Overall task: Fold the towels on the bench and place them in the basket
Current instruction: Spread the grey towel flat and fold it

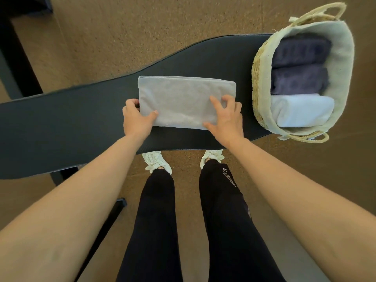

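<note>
The light grey folded rectangular towel (183, 100) lies flat across the middle of the long dark padded bench (61, 127), its long sides running from 9 to 3 o'clock. The person stands at the bench's 6 o'clock side and leans over it with both bare forearms stretched out.

The left hand (136, 119) grasps the towel's corner at 7 o'clock: the thumb lies on top of the cloth and the fingers curl round the short edge. The right hand (225, 117) sits on the corner at 5 o'clock. Its forefinger is laid straight on the cloth, its thumb is at the near edge and the other fingers are bent over the short edge. I cannot tell whether it truly clasps the cloth or only presses it.

At 3 o'clock from the towel, near it but apart, stands the oval woven straw basket (259, 78) with a pale cloth lining, on the bench's end. Inside it, 3 folded towels lie side by side: 1 dark purple towel (301, 51) at 12 o'clock, a second dark purple towel (299, 80) in the middle, and 1 pale white towel (301, 110) at 6 o'clock.

Below the bench edge show 2 white laced shoes (156, 161) and black trousers (156, 220), on a brown carpet floor (122, 37).
</note>
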{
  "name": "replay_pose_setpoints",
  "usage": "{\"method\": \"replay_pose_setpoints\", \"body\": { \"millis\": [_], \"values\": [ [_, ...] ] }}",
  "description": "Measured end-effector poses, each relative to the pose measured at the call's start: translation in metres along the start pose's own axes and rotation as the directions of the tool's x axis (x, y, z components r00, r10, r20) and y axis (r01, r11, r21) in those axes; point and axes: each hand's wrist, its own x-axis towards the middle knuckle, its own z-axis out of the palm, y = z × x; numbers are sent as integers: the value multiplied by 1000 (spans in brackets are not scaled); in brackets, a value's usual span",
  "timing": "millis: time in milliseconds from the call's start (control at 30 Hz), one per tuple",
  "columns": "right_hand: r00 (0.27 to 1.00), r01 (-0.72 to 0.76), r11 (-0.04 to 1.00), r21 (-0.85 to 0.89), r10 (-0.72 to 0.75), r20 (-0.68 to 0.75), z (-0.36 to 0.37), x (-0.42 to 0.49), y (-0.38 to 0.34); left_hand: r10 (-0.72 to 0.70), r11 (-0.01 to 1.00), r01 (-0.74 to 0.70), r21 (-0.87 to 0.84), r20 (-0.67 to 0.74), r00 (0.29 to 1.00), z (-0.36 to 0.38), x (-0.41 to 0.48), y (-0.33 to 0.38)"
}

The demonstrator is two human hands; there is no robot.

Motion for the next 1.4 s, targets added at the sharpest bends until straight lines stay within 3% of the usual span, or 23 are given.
{"method": "replay_pose_setpoints", "body": {
  "millis": [267,400,533,700,967,1067,1167,1200,1267,1333,1367,1400],
  "values": [
    [1000,-4,994,-111,6,20,2,-5,-9,-65,994,74,-79,104,992,-6,-19,-13],
    [996,83,989,-119,-84,-3,1,-11,-23,-6,995,27,-100,196,981,-17,-38,-27],
    [979,205,963,-175,-200,45,9,-3,-45,40,989,-11,-146,203,978,-26,-50,-34],
    [959,260,910,-322,-204,198,12,16,-62,124,974,-77,-215,218,968,-30,-57,-24],
    [951,286,904,-317,-227,211,8,24,-60,287,935,-219,-280,231,930,-12,-75,6],
    [955,238,955,-174,-198,220,5,24,-55,322,932,-265,-247,230,918,2,-82,20],
    [962,85,975,204,-133,237,-3,27,-48,346,928,-301,-218,210,914,17,-89,32],
    [963,10,921,389,-113,243,-10,27,-46,348,928,-304,-216,210,914,22,-90,35],
    [944,-230,643,731,-34,327,-29,23,-45,345,928,-297,-223,221,912,34,-94,43],
    [902,-402,360,842,-4,433,-46,18,-42,347,929,-295,-225,244,906,48,-98,50],
    [898,-412,323,852,-16,440,-51,17,-37,351,929,-297,-222,264,898,55,-100,54],
    [908,-380,350,856,-34,417,-53,16,-31,352,930,-298,-216,288,891,61,-102,57]
  ]
}}
